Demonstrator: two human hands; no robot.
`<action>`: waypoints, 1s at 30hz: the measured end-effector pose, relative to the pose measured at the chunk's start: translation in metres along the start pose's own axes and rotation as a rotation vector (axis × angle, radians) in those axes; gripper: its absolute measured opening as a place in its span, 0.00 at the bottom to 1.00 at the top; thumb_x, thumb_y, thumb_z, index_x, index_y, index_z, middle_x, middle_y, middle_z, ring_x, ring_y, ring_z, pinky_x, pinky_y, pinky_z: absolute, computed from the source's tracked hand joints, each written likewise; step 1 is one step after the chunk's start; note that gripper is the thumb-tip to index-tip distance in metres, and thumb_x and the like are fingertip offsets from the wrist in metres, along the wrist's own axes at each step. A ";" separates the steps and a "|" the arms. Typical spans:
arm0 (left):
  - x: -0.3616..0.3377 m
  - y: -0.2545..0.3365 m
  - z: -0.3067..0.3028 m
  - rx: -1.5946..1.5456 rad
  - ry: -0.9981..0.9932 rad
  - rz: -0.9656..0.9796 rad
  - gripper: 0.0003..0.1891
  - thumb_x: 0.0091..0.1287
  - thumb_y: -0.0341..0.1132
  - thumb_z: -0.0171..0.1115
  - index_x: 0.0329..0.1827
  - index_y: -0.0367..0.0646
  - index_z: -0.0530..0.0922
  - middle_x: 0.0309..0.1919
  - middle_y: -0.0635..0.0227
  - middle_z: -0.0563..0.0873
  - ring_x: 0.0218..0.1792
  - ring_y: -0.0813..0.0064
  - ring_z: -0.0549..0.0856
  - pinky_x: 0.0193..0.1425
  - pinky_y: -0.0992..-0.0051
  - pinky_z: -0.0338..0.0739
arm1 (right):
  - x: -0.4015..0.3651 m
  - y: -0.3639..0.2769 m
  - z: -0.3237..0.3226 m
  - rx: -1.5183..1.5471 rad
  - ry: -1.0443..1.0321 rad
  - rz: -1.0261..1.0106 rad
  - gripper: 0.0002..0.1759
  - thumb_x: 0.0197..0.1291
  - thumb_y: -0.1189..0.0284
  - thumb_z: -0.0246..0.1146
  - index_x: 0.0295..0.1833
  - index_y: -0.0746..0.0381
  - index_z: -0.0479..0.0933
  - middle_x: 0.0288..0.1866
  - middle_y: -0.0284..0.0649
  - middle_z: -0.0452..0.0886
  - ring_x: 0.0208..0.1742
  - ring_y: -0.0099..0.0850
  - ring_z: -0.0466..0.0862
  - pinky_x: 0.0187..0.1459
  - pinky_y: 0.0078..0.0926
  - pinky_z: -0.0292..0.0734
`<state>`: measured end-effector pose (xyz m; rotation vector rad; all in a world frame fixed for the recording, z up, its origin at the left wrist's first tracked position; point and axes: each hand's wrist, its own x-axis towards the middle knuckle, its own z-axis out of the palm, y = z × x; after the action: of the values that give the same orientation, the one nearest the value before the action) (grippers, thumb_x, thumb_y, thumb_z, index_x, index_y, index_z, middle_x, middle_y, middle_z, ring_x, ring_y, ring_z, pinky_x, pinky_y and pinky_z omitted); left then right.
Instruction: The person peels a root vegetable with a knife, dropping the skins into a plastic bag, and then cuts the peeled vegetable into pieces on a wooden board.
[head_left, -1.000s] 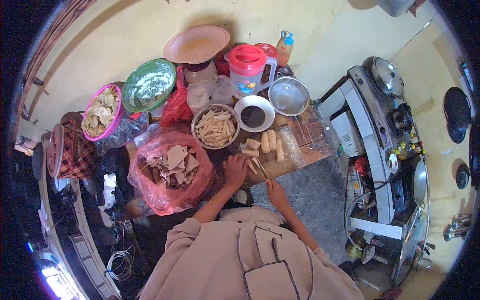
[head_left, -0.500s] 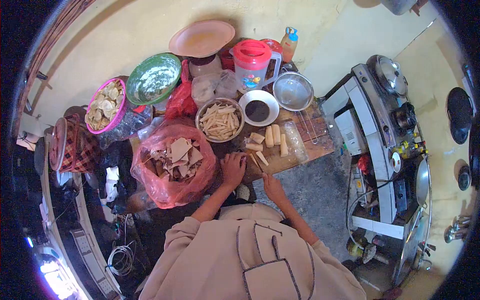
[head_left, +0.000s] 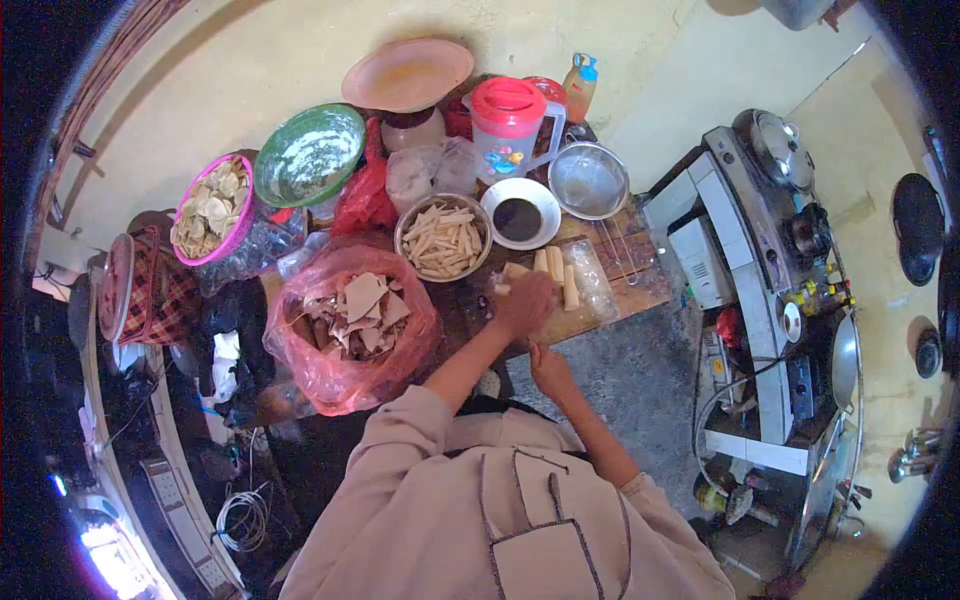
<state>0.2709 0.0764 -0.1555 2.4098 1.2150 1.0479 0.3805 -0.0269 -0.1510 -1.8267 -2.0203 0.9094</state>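
My left hand (head_left: pixel 526 305) is over the cutting board, on or just above the pale pieces at its left side, its fingers blurred and partly hidden. Close by at the table's front edge, my right hand (head_left: pixel 550 370) is closed round a knife handle, the blade mostly hidden under the left hand. Pale peeled sticks (head_left: pixel 556 272) lie beside the left hand on the board. A metal bowl (head_left: pixel 443 238) of cut pale strips stands behind and to the left. Next to it is a white bowl (head_left: pixel 520 214) with dark liquid.
A pink plastic bag (head_left: pixel 350 330) of flat brown pieces sits left of my hands. Farther back are a green basin (head_left: pixel 310 155), a pink-rimmed basket (head_left: pixel 213 210) of slices, a red-lidded jug (head_left: pixel 507 125) and a strainer (head_left: pixel 588 181). A stove (head_left: pixel 760 220) stands right.
My left hand has moved right and forward from the table edge onto the pieces on the board. My right hand has stayed nearly in place with the knife.
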 end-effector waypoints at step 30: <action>-0.034 -0.023 -0.064 -0.194 -0.149 -0.321 0.12 0.54 0.34 0.57 0.41 0.43 0.74 0.40 0.60 0.76 0.43 0.59 0.74 0.46 0.63 0.69 | 0.003 0.029 -0.026 0.221 -0.143 0.029 0.26 0.65 0.55 0.39 0.41 0.67 0.71 0.34 0.57 0.75 0.38 0.54 0.74 0.41 0.42 0.69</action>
<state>0.1987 0.0586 -0.1381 2.0235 1.3248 0.8313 0.4176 -0.0166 -0.1495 -1.7188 -1.8888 1.2496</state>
